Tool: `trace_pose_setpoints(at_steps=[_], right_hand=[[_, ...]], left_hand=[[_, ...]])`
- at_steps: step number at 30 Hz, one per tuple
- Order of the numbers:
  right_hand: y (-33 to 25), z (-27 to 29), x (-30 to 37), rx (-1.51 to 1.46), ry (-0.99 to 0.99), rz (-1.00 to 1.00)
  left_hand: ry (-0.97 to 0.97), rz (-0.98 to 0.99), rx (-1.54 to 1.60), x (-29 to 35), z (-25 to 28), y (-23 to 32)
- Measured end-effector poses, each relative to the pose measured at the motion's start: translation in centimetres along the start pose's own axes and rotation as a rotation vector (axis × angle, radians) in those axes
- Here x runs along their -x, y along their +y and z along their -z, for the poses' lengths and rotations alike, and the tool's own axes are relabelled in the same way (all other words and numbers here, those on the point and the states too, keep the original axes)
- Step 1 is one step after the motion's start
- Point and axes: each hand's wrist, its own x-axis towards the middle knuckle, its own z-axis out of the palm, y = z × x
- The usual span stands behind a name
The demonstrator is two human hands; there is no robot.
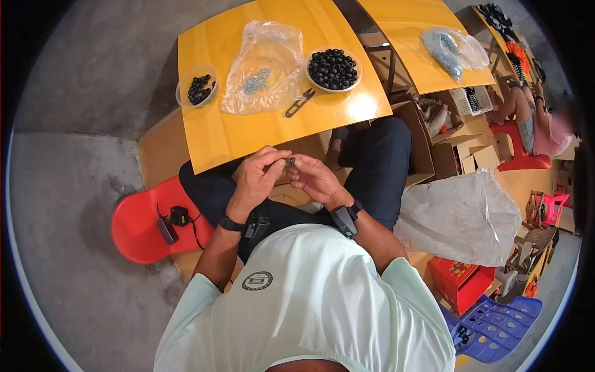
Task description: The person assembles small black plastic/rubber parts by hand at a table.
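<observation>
Over my lap, just off the table's near edge, my left hand (255, 178) and my right hand (317, 180) meet at the fingertips. Both are closed in a pinch around a small dark piece (290, 162); the fingers mostly cover it, so its kind does not show. Beyond them on the yellow table (204, 139) lies a pair of thread snips (300, 103). A clear plastic bag (263, 46) with tiny pale-blue pieces (256, 81) spreads flat. Round black bead-like pieces (333, 68) fill a white bowl at right; fewer (199, 90) lie in a clear bowl at left.
A second yellow table (403, 28) at right holds a bag of bluish pieces (443, 49). Open cardboard boxes (412, 133) and a whitish sack (462, 214) lie at my right. A red stool (133, 223) with small devices stands left. A seated person (548, 130) is far right.
</observation>
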Motion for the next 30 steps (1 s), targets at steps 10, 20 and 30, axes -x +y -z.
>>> trace_pose_setpoints(at_steps=[10,20,30], right_hand=[[0.0,-0.5,0.2,0.011,0.007,-0.001],[-0.2,-0.5,0.2,0.05,0.011,0.015],[-0.3,-0.4,0.1,0.095,0.031,0.022]], left_hand=[[0.046,0.081,0.111,0.1,-0.6,0.1],[0.077,0.112,0.108,-0.1,-0.8,-0.1],[0.099,0.055,0.111,0.1,-1.0,-0.9]])
